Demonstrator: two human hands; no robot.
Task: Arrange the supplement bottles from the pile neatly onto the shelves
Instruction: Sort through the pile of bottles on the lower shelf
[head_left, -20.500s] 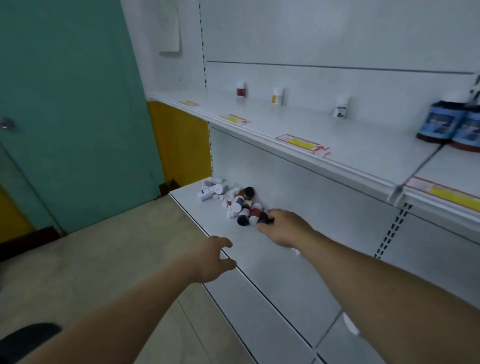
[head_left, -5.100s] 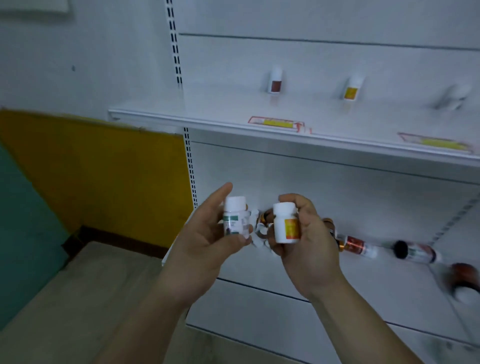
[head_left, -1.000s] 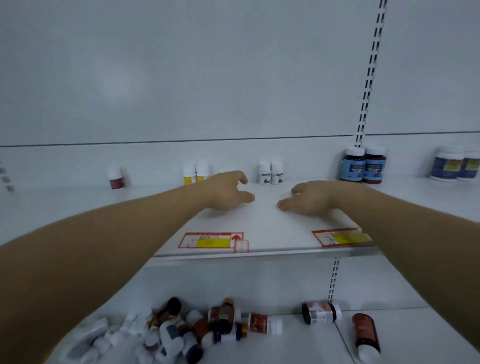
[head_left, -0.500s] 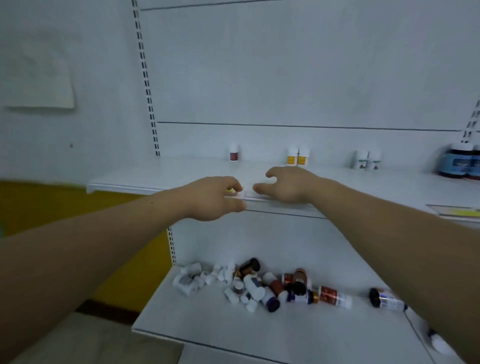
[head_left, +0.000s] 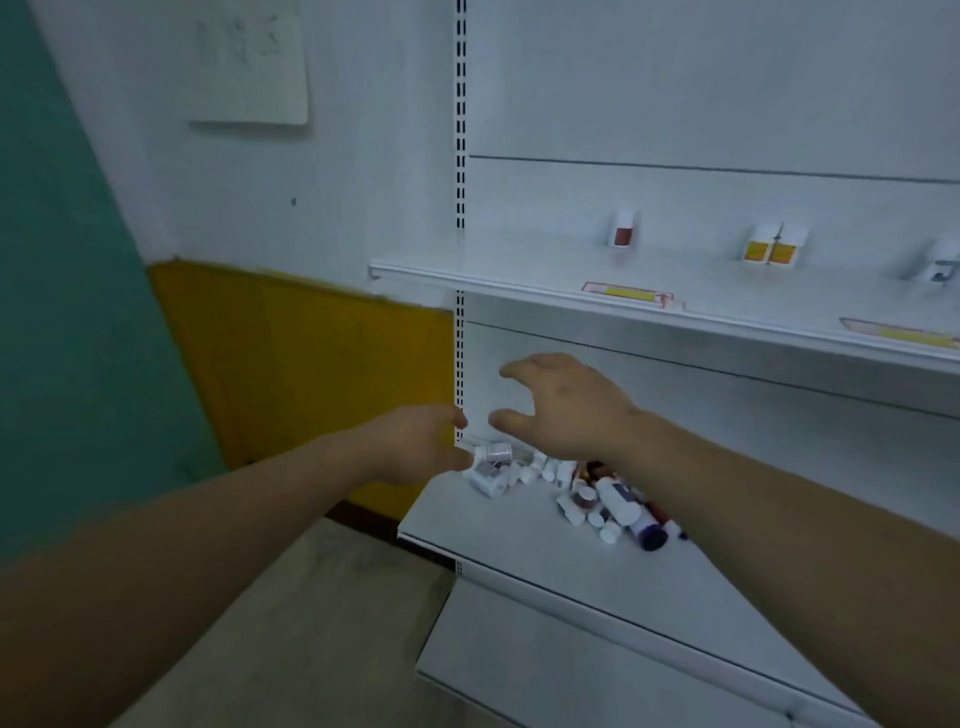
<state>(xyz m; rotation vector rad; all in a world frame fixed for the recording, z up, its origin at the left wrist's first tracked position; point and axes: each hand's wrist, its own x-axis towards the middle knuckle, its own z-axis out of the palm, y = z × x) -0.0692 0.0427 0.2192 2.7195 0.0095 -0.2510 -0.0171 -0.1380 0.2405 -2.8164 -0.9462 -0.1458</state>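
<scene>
**Hands at the pile.** Both hands are seen reaching down to the pile (head_left: 576, 488) of supplement bottles, which is heaped at the left end of the lower shelf (head_left: 545, 566), close to the back panel. The right hand (head_left: 566, 405) is held just above the heap. Its grip is spread wide, thumb and fingers apart, and nothing is held in it. The left hand (head_left: 415, 447) is placed at the heap's left edge, its fingers curled towards a small white bottle (head_left: 493, 453) lying on its side. The fingertips appear to touch the cap, but whether the grip is closed on it cannot be told from this blurred view.

On the upper shelf (head_left: 519, 275), a red-labelled bottle (head_left: 622, 235) and a yellow-labelled pair (head_left: 771, 250) are stood upright at the back, well apart from each other. One more white bottle (head_left: 940, 267) is blurred at the frame's right edge.

The step in hand is judged to be a fresh pick-up from the pile. Most of the task is judged undone, as many bottles are yet to be lifted. For the next move, one bottle would need to be singled out by each hand and pinched round its body. It would then need to be lifted clear without neighbours being rolled towards the shelf edge, and stood beside its matching kind above.
</scene>
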